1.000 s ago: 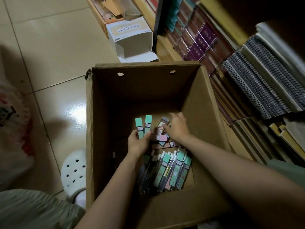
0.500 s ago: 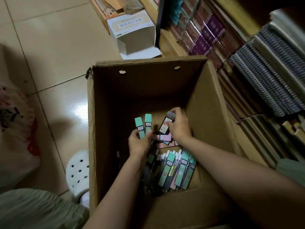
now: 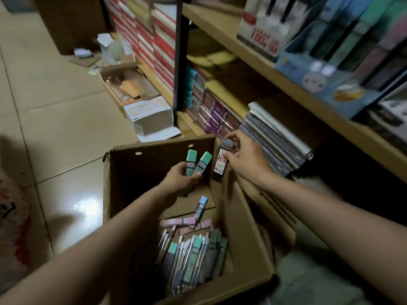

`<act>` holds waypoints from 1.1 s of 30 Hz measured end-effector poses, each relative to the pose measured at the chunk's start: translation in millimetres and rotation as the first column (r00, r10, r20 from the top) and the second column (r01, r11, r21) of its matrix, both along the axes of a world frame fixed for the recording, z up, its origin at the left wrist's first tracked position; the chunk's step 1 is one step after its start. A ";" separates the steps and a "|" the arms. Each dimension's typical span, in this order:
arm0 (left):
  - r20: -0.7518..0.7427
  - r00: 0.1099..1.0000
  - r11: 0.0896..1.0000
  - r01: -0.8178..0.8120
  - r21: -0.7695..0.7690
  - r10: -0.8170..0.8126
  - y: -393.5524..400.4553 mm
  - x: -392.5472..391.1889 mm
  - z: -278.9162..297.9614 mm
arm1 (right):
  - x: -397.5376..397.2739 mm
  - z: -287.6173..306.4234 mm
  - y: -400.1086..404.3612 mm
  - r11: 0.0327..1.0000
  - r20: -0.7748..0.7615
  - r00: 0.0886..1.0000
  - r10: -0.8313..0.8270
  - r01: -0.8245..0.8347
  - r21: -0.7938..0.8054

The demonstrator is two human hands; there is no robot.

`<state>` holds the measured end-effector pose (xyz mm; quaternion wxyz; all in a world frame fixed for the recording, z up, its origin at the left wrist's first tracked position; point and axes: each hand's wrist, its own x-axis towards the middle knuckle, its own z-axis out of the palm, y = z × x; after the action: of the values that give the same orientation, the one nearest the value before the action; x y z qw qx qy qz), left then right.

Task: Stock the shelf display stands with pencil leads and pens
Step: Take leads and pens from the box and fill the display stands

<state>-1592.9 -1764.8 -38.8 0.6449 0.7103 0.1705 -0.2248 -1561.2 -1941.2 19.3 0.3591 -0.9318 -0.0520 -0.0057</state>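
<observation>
Head view: the left hand (image 3: pixel 180 177) grips two green lead cases (image 3: pixel 196 163) over the cardboard box (image 3: pixel 246 216). Just to its right, the right hand (image 3: pixel 244 158) pinches a dark lead case (image 3: pixel 222 160) near its top. More packs and pens (image 3: pixel 193 247) lie below both hands. The two loosely fanned cases may slip back into the box.

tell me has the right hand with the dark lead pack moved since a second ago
Yes. The right hand has lifted the dark lead pack from the floor of the cardboard box up to its far rim.
</observation>
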 end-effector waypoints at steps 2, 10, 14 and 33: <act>0.032 0.997 0.998 0.064 -0.004 -0.064 -5.2 9.6 28.8 | -1.3 38.7 -13.6 1.000 0.063 0.998 -0.013 0.012 0.011; 0.206 0.966 0.970 0.190 -0.153 -0.156 -38.6 28.3 133.6 | -17.5 153.8 -51.9 0.989 0.289 0.957 0.002 0.040 -0.140; 0.230 0.962 0.946 0.202 -0.255 -0.144 -53.1 38.8 179.1 | -15.1 193.9 -64.0 0.986 0.361 0.932 -0.025 0.083 -0.146; 0.198 0.980 0.916 0.092 -0.390 -0.014 -31.3 91.0 229.0 | 84.7 299.1 -49.7 0.967 0.590 0.802 -0.098 0.217 -0.134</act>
<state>-1501.9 -1796.2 190.1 0.7825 0.5875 0.0393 -0.2026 -1476.5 -1990.9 318.4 0.2316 -0.9175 -0.0810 -0.3132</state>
